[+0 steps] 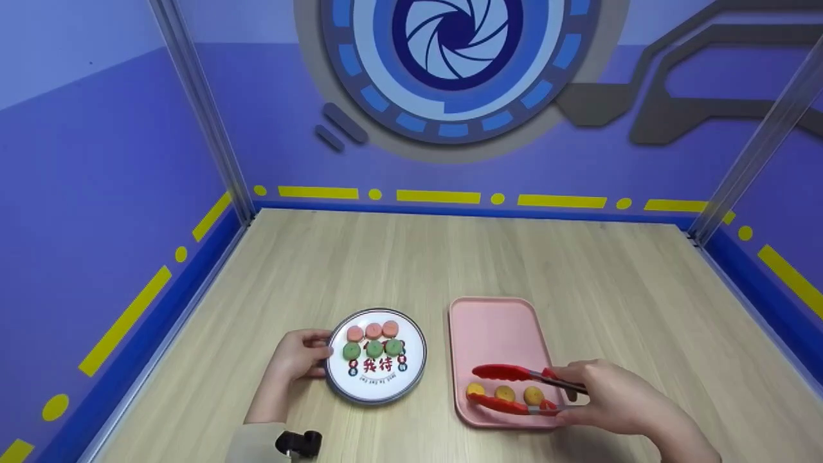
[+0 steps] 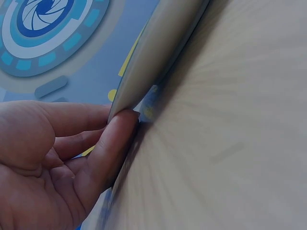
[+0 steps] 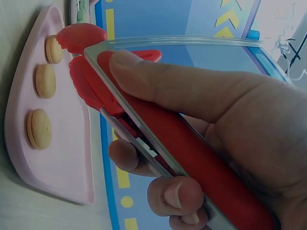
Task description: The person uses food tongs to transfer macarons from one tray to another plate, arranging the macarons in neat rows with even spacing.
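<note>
My left hand (image 1: pixel 301 354) pinches the left rim of a round white plate (image 1: pixel 405 379) with a dark edge and red lettering. In the left wrist view, thumb and fingers meet at the plate's edge (image 2: pixel 158 52). Three pink macarons (image 1: pixel 373 331) and three green macarons (image 1: pixel 374 349) lie in two rows on it. My right hand (image 1: pixel 611 399) grips metal tongs with red tips (image 1: pixel 501 373) by the handles. The tong jaws are spread over a pink tray (image 1: pixel 495 321), around the row of three yellow macarons (image 3: pixel 45 81) near its front edge.
The plate and tray stand side by side on a light wooden table (image 1: pixel 437 257). Blue-purple panels (image 1: pixel 116 193) with yellow dashes rise at the left, back and right. A metal post (image 1: pixel 206 116) marks the back left corner.
</note>
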`<state>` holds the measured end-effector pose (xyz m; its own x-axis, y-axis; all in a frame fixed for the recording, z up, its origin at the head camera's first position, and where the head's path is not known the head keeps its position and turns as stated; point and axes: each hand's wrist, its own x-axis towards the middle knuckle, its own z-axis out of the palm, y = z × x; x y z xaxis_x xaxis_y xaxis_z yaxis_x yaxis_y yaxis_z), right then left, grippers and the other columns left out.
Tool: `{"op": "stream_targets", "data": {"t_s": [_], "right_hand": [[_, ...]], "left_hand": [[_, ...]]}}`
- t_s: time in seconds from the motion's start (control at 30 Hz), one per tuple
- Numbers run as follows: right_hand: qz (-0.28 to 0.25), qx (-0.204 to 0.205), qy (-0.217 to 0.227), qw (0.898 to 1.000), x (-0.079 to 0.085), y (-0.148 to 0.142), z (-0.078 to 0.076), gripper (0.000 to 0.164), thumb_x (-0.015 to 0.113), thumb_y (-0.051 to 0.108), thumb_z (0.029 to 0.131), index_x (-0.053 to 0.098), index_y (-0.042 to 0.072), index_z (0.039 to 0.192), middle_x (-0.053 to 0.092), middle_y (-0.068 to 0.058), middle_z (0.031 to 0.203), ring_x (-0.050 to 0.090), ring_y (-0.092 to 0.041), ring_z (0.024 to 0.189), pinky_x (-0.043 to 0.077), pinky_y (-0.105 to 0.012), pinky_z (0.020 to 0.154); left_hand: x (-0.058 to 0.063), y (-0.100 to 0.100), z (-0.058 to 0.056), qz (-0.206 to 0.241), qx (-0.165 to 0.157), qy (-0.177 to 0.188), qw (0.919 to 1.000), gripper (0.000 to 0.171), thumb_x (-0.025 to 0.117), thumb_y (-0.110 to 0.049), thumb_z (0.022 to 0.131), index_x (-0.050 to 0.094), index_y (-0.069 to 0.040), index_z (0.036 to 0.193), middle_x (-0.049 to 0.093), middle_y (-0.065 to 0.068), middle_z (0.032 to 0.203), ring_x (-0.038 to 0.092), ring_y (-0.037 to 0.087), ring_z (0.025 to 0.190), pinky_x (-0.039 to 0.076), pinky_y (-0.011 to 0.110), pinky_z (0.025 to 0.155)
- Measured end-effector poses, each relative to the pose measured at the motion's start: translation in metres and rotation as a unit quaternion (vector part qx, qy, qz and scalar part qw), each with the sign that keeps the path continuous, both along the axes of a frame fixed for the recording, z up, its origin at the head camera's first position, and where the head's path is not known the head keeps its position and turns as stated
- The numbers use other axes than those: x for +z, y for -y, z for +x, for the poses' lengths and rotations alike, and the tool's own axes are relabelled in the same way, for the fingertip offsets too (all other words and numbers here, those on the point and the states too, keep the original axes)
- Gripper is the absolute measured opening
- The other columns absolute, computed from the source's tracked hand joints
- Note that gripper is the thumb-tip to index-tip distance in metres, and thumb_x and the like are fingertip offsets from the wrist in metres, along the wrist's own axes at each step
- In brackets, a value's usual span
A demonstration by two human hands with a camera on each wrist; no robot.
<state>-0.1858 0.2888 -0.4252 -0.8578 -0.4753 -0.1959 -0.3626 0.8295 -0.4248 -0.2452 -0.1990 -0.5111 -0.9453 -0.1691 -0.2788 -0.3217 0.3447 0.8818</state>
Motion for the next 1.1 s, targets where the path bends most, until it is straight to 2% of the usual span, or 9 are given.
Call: {"op": "stream_targets", "data": {"t_s": [0.13, 0.37, 0.67, 1.1], "right_hand": [[0.004, -0.004, 0.001, 1.000, -0.0014, -0.0027, 0.0016, 0.067, 0.089, 0.045, 0.076, 0.072, 0.008, 0.129, 0.076, 0.002, 0.102, 0.062, -0.005, 0.082, 0.058, -0.023, 0.067], [0.014, -0.026, 0.027, 0.999, -0.0018, -0.0013, 0.0003, 0.070, 0.090, 0.046, 0.074, 0.071, 0.008, 0.130, 0.076, 0.000, 0.105, 0.063, -0.012, 0.084, 0.064, -0.036, 0.073], [0.020, -0.016, 0.010, 1.000, -0.0033, 0.0017, 0.0025, 0.069, 0.090, 0.046, 0.073, 0.072, 0.008, 0.128, 0.073, 0.005, 0.095, 0.060, -0.009, 0.080, 0.054, -0.023, 0.064], [-0.006, 0.023, -0.012, 1.000, -0.0038, -0.0013, 0.0017, 0.062, 0.088, 0.042, 0.078, 0.073, 0.004, 0.125, 0.069, 0.008, 0.088, 0.055, -0.005, 0.075, 0.046, -0.019, 0.059]], "left_hand": [[0.0005, -0.0007, -0.0003, 0.001, 0.000, -0.001, 1.0000, 0.040, 0.068, 0.005, 0.092, 0.067, 0.002, 0.131, 0.064, 0.013, 0.100, 0.063, 0.014, 0.069, 0.064, 0.028, 0.056], [0.0003, 0.0002, -0.0009, 0.005, -0.003, -0.004, 1.0000, 0.039, 0.067, 0.005, 0.092, 0.066, 0.003, 0.132, 0.063, 0.013, 0.102, 0.062, 0.014, 0.066, 0.064, 0.029, 0.056], [0.0006, 0.0002, 0.0000, 0.000, -0.006, -0.004, 1.0000, 0.040, 0.068, 0.005, 0.092, 0.066, 0.003, 0.132, 0.064, 0.014, 0.103, 0.063, 0.015, 0.069, 0.064, 0.029, 0.057], [0.0016, 0.0008, 0.0004, 0.015, -0.003, -0.003, 0.9999, 0.040, 0.067, 0.006, 0.092, 0.066, 0.004, 0.132, 0.061, 0.013, 0.103, 0.064, 0.014, 0.072, 0.065, 0.030, 0.057]]}}
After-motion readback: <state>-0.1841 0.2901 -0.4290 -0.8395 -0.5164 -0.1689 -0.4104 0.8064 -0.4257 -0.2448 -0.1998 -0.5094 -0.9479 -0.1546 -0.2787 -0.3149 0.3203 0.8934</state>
